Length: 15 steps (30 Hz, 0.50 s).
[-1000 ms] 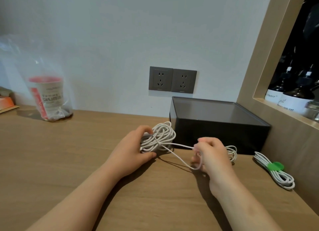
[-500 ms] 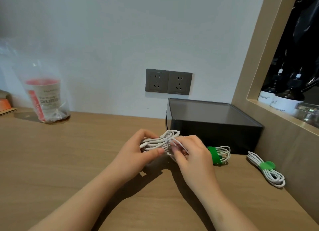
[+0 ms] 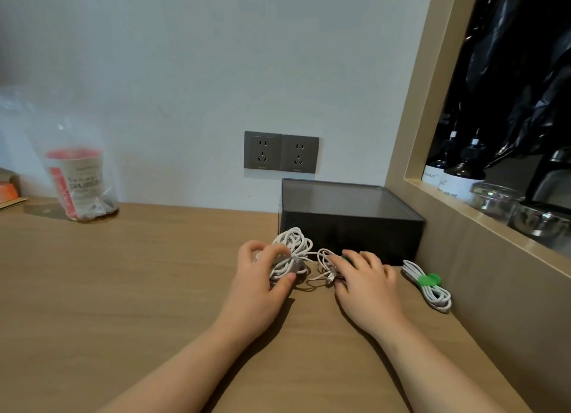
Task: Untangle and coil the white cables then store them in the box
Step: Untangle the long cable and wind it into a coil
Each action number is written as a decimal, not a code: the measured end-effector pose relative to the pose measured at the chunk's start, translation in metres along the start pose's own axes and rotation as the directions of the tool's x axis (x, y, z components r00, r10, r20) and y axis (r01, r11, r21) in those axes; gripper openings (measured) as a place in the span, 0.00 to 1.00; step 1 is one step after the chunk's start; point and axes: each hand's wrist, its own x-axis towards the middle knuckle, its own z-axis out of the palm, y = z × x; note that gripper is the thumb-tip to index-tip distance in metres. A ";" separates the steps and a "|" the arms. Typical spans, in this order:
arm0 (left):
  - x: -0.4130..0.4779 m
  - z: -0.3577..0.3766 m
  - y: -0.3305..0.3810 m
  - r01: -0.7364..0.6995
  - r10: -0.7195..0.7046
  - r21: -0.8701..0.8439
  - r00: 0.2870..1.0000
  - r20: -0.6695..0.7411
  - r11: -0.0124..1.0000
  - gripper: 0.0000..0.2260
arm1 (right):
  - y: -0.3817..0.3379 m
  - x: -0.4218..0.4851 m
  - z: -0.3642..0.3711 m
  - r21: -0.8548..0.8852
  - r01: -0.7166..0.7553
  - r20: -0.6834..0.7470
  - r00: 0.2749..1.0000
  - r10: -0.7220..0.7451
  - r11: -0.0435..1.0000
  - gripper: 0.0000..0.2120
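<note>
The hands have parted: the left hand [image 3: 259, 279] clenches its grip round the white cable bundle [image 3: 293, 249] on the bench [image 3: 154, 289] before the box [image 3: 349, 227]; the right hand [image 3: 367, 286] covers smaller loops [image 3: 324, 258], grip unclear.

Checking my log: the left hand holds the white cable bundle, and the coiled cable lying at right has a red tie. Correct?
Not quite: the head view shows the tie on the coiled cable is green, not red. The left hand does hold the white cable bundle.
</note>
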 end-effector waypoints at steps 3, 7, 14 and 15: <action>-0.002 0.004 0.007 -0.016 0.018 -0.030 0.998 0.060 0.999 0.10 | 0.004 -0.003 -0.003 -0.049 -0.036 -0.064 0.997 0.033 0.998 0.23; -0.009 0.015 0.020 -0.008 0.013 -0.043 0.991 0.130 0.999 0.05 | 0.020 -0.014 -0.012 -0.133 -0.111 -0.167 0.982 0.088 0.985 0.19; -0.014 0.047 0.045 -0.036 0.034 0.017 0.991 0.131 0.999 0.04 | 0.042 -0.032 -0.024 0.273 -0.147 -0.153 0.969 0.193 0.951 0.06; -0.014 0.050 0.047 -0.039 0.035 0.029 0.990 0.137 0.999 0.06 | 0.044 -0.034 -0.025 0.284 -0.147 -0.136 0.972 0.191 0.948 0.05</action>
